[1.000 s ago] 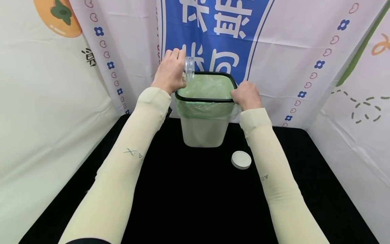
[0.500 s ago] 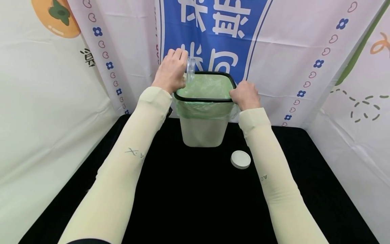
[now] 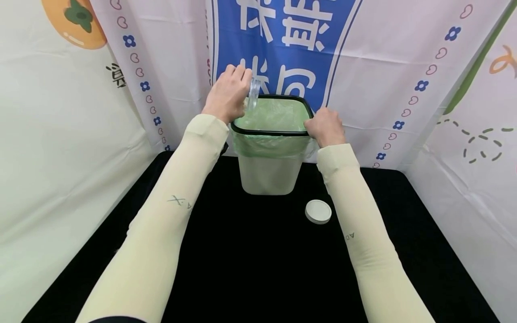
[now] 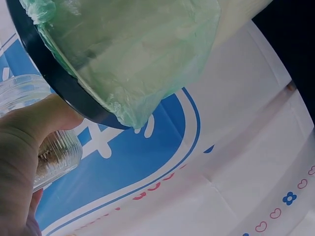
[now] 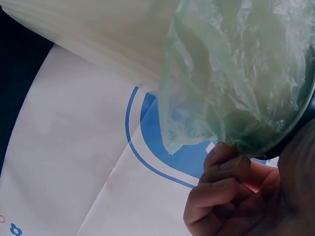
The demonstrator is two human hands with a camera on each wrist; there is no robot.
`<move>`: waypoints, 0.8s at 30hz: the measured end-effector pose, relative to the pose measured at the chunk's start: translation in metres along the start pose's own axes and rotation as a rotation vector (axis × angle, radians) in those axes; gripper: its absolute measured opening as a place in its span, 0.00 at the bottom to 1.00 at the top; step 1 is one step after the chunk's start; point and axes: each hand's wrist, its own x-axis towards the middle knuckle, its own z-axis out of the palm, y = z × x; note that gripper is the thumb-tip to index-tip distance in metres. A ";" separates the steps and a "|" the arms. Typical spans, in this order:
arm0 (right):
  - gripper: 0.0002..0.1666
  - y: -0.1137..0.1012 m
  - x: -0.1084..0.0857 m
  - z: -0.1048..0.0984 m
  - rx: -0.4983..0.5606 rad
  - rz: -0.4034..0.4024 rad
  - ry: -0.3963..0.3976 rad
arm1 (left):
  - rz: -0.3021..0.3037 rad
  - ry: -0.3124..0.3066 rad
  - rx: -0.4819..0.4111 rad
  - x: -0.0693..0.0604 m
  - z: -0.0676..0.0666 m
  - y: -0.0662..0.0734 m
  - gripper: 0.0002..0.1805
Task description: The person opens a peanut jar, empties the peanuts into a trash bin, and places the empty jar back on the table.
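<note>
My left hand point(image 3: 229, 94) grips a clear ribbed jar point(image 3: 254, 94) at the left rim of a bin. The jar is tipped sideways, its mouth toward the bin's opening. Brownish bits show inside the jar point(image 4: 61, 156) in the left wrist view; what they are is unclear. The pale trash can point(image 3: 269, 175) has a black rim and a green plastic liner point(image 3: 262, 146) folded over its edge. On the right side, my right hand point(image 3: 327, 127) holds the rim with curled fingers, beside the liner point(image 5: 231, 73) in the right wrist view. The bin's bottom inside is hidden.
A round white lid point(image 3: 318, 211) lies on the black tablecloth point(image 3: 258, 260), in front of the bin and left of my right forearm. Behind the bin hangs a printed cloth point(image 3: 371, 80); white cloth walls stand at both sides.
My left hand has shifted slightly to the right, and the jar's mouth tilts a little more toward the bin. The right hand keeps its place on the rim.
</note>
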 end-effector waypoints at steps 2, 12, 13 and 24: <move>0.13 0.000 0.000 -0.001 -0.001 0.004 -0.005 | 0.012 0.003 0.012 0.001 0.000 0.001 0.30; 0.14 0.001 0.000 -0.001 -0.009 0.002 -0.001 | 0.072 -0.013 0.112 0.003 0.000 0.004 0.29; 0.14 0.000 0.001 0.000 -0.011 0.002 -0.001 | 0.074 -0.018 0.117 0.003 0.000 0.004 0.29; 0.15 -0.001 0.001 0.003 -0.023 0.000 0.012 | 0.128 -0.017 0.168 0.005 -0.001 0.006 0.26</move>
